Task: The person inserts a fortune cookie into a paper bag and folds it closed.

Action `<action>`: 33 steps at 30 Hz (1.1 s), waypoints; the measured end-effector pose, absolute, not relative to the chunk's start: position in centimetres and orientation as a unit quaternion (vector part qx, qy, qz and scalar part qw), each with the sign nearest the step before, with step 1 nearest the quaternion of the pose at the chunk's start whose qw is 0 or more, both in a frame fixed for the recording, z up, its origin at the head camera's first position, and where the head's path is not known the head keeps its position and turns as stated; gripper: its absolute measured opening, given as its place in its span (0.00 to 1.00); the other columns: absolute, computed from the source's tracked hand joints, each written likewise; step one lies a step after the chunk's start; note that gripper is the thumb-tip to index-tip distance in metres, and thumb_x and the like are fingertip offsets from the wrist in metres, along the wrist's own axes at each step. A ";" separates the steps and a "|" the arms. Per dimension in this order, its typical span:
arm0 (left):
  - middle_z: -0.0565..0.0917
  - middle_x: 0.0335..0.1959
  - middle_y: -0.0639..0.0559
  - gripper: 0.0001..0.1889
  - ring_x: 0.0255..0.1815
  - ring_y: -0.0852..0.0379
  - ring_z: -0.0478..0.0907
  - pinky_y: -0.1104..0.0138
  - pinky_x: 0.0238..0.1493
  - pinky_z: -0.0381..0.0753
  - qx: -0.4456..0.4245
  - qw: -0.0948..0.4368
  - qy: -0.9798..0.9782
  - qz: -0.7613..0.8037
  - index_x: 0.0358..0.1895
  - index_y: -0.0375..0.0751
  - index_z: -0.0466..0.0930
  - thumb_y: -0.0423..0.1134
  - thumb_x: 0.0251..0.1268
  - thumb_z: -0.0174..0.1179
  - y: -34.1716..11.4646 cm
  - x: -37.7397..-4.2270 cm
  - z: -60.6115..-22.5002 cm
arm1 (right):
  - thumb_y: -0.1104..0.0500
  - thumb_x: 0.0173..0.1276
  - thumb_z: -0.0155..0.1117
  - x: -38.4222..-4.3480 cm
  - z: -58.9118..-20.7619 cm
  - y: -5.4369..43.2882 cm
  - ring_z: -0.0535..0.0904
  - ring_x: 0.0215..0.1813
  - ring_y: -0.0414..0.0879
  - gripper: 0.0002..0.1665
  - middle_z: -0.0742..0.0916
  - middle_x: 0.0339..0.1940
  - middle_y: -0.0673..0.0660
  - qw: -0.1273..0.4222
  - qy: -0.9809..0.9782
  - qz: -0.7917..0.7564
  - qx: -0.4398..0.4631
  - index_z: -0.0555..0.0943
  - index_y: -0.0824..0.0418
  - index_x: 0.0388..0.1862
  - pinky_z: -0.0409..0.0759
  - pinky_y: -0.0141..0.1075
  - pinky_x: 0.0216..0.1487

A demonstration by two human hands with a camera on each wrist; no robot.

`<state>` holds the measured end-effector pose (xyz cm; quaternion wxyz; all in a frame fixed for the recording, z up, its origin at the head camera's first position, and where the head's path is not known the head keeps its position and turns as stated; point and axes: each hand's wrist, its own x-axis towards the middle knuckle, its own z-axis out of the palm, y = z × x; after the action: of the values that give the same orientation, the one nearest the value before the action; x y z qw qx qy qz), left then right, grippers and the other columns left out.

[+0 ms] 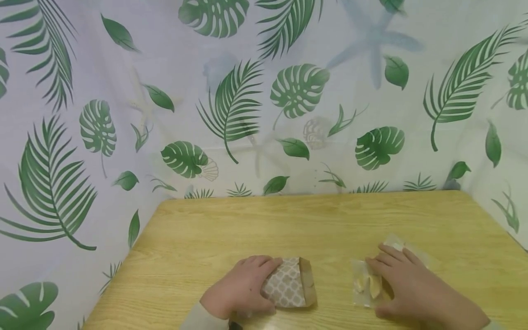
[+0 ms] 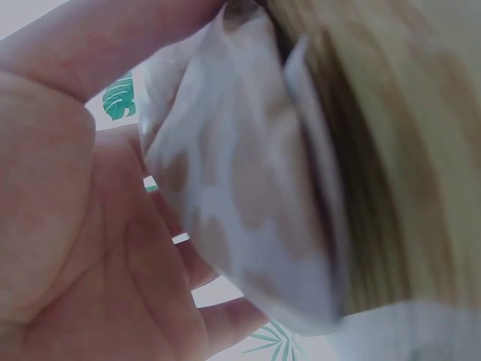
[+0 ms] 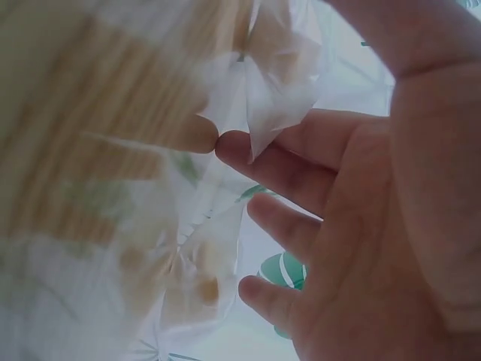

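My left hand [image 1: 243, 286] grips a small brown paper bag [image 1: 284, 285] with a white lattice print, thumb on the near side and fingers on the far side. Its folded brown end faces right. In the left wrist view the bag [image 2: 240, 173] fills the space between thumb and fingers. Over to the right, my right hand [image 1: 412, 282] lies over small clear plastic packets [image 1: 361, 286] with pale yellowish pieces inside. The right wrist view shows its fingers spread and loosely bent, the fingertips touching or beside a clear packet [image 3: 282, 75]; a second packet [image 3: 199, 282] lies lower.
Both hands are over a light wooden table [image 1: 288, 224]. A white cloth [image 1: 255, 174] with green leaf prints hangs behind it and along both sides. Part of a clear wrapper [image 1: 393, 241] shows beyond the right fingers. A small dark object [image 1: 235, 325] shows below the left wrist.
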<state>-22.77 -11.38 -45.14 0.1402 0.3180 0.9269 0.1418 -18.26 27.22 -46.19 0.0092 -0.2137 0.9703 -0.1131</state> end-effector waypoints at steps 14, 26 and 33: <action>0.66 0.74 0.58 0.50 0.75 0.52 0.61 0.48 0.74 0.58 0.311 0.144 0.929 0.143 0.79 0.58 0.59 0.54 0.50 0.75 -11.2 -22.7 -45.2 | 0.41 0.53 0.78 -18.5 -46.1 26.7 0.72 0.67 0.60 0.33 0.83 0.56 0.52 -0.027 0.964 -0.099 -0.245 0.85 0.55 0.54 0.58 0.65 0.69; 0.67 0.74 0.54 0.51 0.74 0.50 0.62 0.45 0.72 0.62 0.330 0.127 0.927 0.127 0.80 0.55 0.59 0.56 0.51 0.75 -11.3 -22.7 -45.3 | 0.40 0.52 0.79 -18.5 -46.3 26.0 0.76 0.61 0.58 0.42 0.84 0.56 0.54 -0.069 0.962 -0.096 -0.245 0.81 0.59 0.62 0.67 0.59 0.66; 0.67 0.74 0.54 0.51 0.74 0.50 0.62 0.45 0.72 0.61 0.327 0.127 0.928 0.126 0.79 0.55 0.60 0.55 0.50 0.75 -11.3 -22.8 -45.3 | 0.35 0.44 0.80 -17.9 -45.4 25.6 0.63 0.74 0.63 0.56 0.74 0.72 0.59 0.040 0.964 -0.152 -0.213 0.74 0.52 0.73 0.61 0.66 0.69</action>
<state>-22.80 -11.30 -45.31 0.1270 0.3268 0.9281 0.1255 -17.86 25.58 -45.35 0.0398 -0.2129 0.9643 -0.1523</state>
